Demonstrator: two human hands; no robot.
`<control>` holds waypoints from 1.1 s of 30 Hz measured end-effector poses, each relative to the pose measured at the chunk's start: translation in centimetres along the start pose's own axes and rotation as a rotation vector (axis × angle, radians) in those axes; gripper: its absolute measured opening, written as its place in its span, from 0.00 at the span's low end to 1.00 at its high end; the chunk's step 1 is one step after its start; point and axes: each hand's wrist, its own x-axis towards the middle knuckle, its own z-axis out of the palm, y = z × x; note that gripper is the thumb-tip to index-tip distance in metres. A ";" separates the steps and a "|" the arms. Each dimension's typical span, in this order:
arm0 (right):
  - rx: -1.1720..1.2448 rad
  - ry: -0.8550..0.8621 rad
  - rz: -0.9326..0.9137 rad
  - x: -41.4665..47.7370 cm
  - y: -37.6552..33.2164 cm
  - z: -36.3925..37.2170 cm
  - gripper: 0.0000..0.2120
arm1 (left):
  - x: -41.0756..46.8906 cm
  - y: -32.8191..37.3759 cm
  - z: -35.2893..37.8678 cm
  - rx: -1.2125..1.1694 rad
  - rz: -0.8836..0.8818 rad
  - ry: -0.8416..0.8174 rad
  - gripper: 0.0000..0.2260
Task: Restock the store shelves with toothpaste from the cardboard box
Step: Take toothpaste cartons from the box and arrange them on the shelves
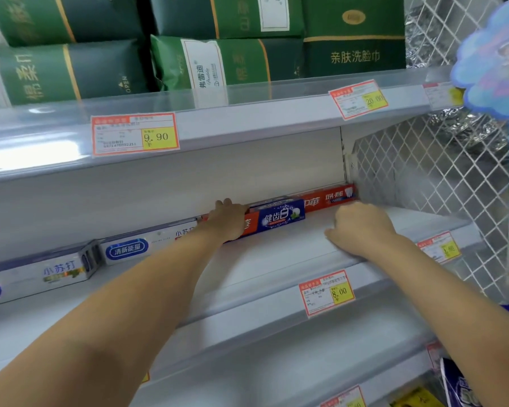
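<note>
The job is looking partly done. Toothpaste is lining only the back of the middle shelf (276,259), and the front part is waiting for more. The cardboard box is not showing. The left hand (227,220) is reaching to the back, with its fingers (225,203) bending over the top of the blue and red toothpaste box (279,217) and seeming to hold it. That box is saying "健齿白". The right hand (362,227) is sitting on the shelf near the red toothpaste box (329,198), which is saying "中华"; its fingers are hiding, so I cannot tell if they are holding anything. The white toothpaste boxes (62,268) are saying "小苏打" and "清新能量". The price tags are reading 9.90 (134,135), 20.00 (359,99) and 8.00 (326,292). The green packs (353,54) above are saying "亲肤洗脸巾".
</note>
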 end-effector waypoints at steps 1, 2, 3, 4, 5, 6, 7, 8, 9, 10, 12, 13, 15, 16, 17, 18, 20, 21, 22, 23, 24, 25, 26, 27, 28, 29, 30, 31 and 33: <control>0.006 0.011 -0.006 0.2 0.1 0.2 0.11 | 0.0 0.0 0.1 0.017 0.006 -0.004 0.22; 0.018 0.021 -0.008 0.1 0.1 0.4 0.12 | -0.1 0.1 0.1 0.025 0.009 0.000 0.23; 0.015 0.019 -0.011 0.2 0.2 0.6 0.12 | -0.1 0.1 0.1 0.028 0.017 0.010 0.23; 0.030 0.026 -0.016 0.2 0.2 0.6 0.12 | -0.1 0.1 0.2 0.025 0.028 0.018 0.24; 0.042 0.032 -0.019 0.3 0.4 0.7 0.12 | -0.1 0.0 0.2 0.021 0.035 0.015 0.24; 0.039 0.032 -0.026 0.4 0.5 0.9 0.12 | 0.0 0.0 0.3 0.017 0.035 0.007 0.24; 0.044 0.039 -0.027 0.5 0.6 1.0 0.13 | -0.1 -0.1 0.3 0.013 0.025 0.002 0.23; 0.048 0.043 -0.024 0.6 0.7 1.1 0.13 | -0.1 -0.1 0.2 0.012 0.006 0.002 0.21; 0.050 0.046 -0.023 0.6 0.8 1.2 0.13 | -0.1 -0.2 0.2 0.013 -0.015 0.006 0.20; 0.052 0.044 -0.020 0.6 0.9 1.2 0.13 | -0.1 -0.2 0.2 0.013 -0.027 0.012 0.19; 0.059 0.039 -0.012 0.6 0.9 1.3 0.13 | -0.3 -0.2 0.2 0.027 -0.037 0.017 0.18; 0.061 0.038 -0.008 0.7 0.9 1.3 0.13 | -0.3 -0.3 0.2 0.041 -0.038 0.017 0.18; 0.058 0.038 0.000 0.6 0.8 1.3 0.13 | -0.4 -0.4 0.3 0.070 -0.043 0.025 0.17; 0.057 0.040 0.003 0.6 0.7 1.2 0.13 | -0.4 -0.4 0.4 0.083 -0.042 0.029 0.17; 0.057 0.041 0.005 0.6 0.6 1.2 0.12 | -0.4 -0.4 0.3 0.095 -0.041 0.028 0.17; 0.056 0.037 0.009 0.5 0.6 1.2 0.12 | -0.4 -0.3 0.3 0.104 -0.039 0.030 0.18; 0.058 0.033 0.018 0.5 0.4 1.1 0.12 | -0.4 -0.4 0.4 0.108 -0.025 0.047 0.18; 0.058 0.034 0.024 0.5 0.4 1.1 0.11 | -0.4 -0.4 0.5 0.105 -0.015 0.058 0.19; 0.058 0.037 0.029 0.5 0.3 1.1 0.11 | -0.4 -0.4 0.5 0.099 -0.003 0.072 0.19; 0.060 0.042 0.036 0.5 0.3 1.2 0.11 | -0.5 -0.3 0.6 0.095 0.003 0.082 0.19; 0.062 0.046 0.045 0.4 0.3 1.2 0.12 | -0.5 -0.3 0.6 0.090 0.009 0.090 0.19; 0.065 0.046 0.054 0.4 0.3 1.2 0.14 | -0.6 -0.3 0.6 0.086 0.012 0.092 0.19; 0.073 0.044 0.061 0.5 0.3 1.2 0.15 | -0.7 -0.2 0.6 0.085 0.012 0.094 0.19; 0.089 0.041 0.067 0.5 0.4 1.2 0.15 | -0.7 -0.1 0.6 0.085 0.008 0.095 0.19; 0.118 0.045 0.077 0.4 0.4 1.1 0.14 | -0.7 0.0 0.6 0.084 0.002 0.090 0.19; 0.163 0.063 0.089 0.2 0.5 1.0 0.13 | -0.8 0.0 0.5 0.077 -0.004 0.078 0.19; 0.216 0.107 0.096 -0.1 0.5 0.9 0.13 | -0.9 0.1 0.4 0.064 -0.016 0.059 0.20; 0.272 0.188 0.099 -0.7 0.5 0.8 0.13 | -1.2 0.1 0.2 0.044 -0.026 0.039 0.21; 0.363 0.400 0.062 -2.8 0.3 0.3 0.11 | -2.0 0.4 -0.8 -0.010 -0.025 0.015 0.25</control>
